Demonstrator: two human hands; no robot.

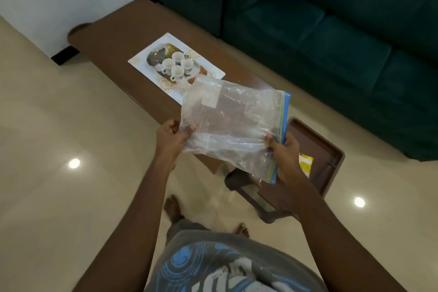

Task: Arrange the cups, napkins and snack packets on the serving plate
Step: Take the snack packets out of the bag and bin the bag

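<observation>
On the table (113,31) the cups (176,65) sit on the plate (142,60), and with the left hand (169,135) pinching a corner of the bag (232,121) and the right hand (284,156) its zip edge (it looks empty), better lay it aside and fetch the packet (305,163) on the tray (328,144).

- Your bag (232,123) covers the near right corner of the serving plate (142,60).
- Your right hand (288,156) hides the left part of the yellow packet (306,164); its print is too small to read.
- The sofa (331,31) runs off the far and right edges.
</observation>
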